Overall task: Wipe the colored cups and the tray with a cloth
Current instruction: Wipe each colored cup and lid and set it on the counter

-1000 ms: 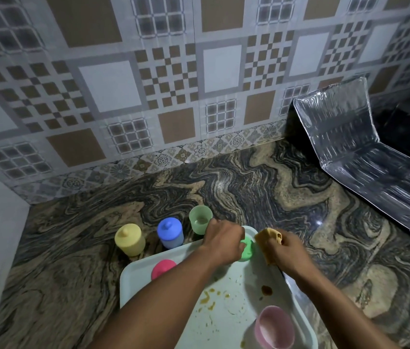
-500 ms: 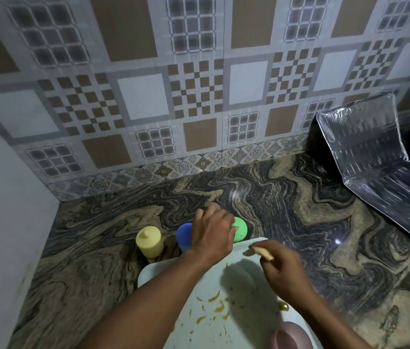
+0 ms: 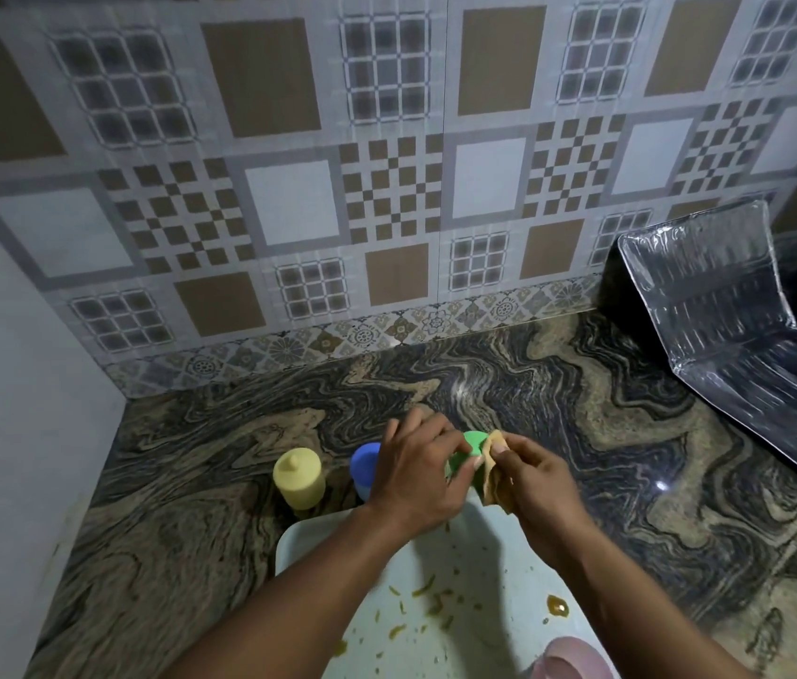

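Hands meet above the far edge of the tray (image 3: 306, 543), which lies at the near edge of the marbled tabletop (image 3: 582, 433). The left hand (image 3: 411, 477) curls its fingers round the green cup (image 3: 474, 442) and holds it lifted and tilted, most of the cup hidden behind the fingers. The right hand (image 3: 538, 477) pinches a folded tan cloth (image 3: 490, 475) between thumb and fingers and presses it against the side of the green cup. A yellow cup (image 3: 298, 477) and a blue cup (image 3: 363, 462) stand bottom-up on the tabletop just beyond the tray's far left corner, close to each other; the left hand hides part of the blue one. The tray's pale surface carries scattered yellow food scraps (image 3: 423, 592) and a brown smear (image 3: 557, 605) near its right edge. A pink cup (image 3: 568, 659) sits at the tray's near right, cut off by the picture's edge. A bent sheet of shiny foil (image 3: 729, 345) leans at the tabletop's far right corner, against the tiled wall (image 3: 386, 188).
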A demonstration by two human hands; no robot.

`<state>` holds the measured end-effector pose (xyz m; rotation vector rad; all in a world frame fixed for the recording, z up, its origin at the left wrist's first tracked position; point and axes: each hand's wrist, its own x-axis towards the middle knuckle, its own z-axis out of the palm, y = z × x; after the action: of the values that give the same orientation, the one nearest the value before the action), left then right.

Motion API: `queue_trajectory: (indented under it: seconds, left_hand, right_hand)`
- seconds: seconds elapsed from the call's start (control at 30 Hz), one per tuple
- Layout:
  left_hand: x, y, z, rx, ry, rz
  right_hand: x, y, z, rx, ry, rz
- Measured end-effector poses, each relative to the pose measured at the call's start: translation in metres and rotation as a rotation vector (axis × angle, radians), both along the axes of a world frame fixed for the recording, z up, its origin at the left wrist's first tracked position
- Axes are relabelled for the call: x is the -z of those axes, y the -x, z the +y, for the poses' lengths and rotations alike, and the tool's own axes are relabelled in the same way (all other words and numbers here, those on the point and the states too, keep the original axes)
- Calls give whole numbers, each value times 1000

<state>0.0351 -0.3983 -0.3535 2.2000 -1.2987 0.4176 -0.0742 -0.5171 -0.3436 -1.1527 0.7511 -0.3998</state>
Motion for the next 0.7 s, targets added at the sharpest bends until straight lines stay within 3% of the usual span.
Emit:
queue_trajectory:
  seconds: [0.07,0.13,0.2,0.27,0.47,0.7]
  left_hand:
    - [-4,-7,3,-5,84,178]
    - [-15,-16,3,-48,169,526]
    - [-30,-24,-2,-68,138,896]
    - [-37,-29,-7,-40,48,1072]
    - [-45,-23,-10,17,-151,1132]
    - [-41,-19,-19,-19,-158,1062]
  right_hand:
    - [-3,5,-4,-70,75,12]
    - [-7,8,-5,-171,138,28]
    - [-11,10,-7,-238,143,26]
    - [-16,11,-6,-300,172,18]
    - [-30,12,-4,-426,279,30]
    - [-38,12,-7,-467,223,-29]
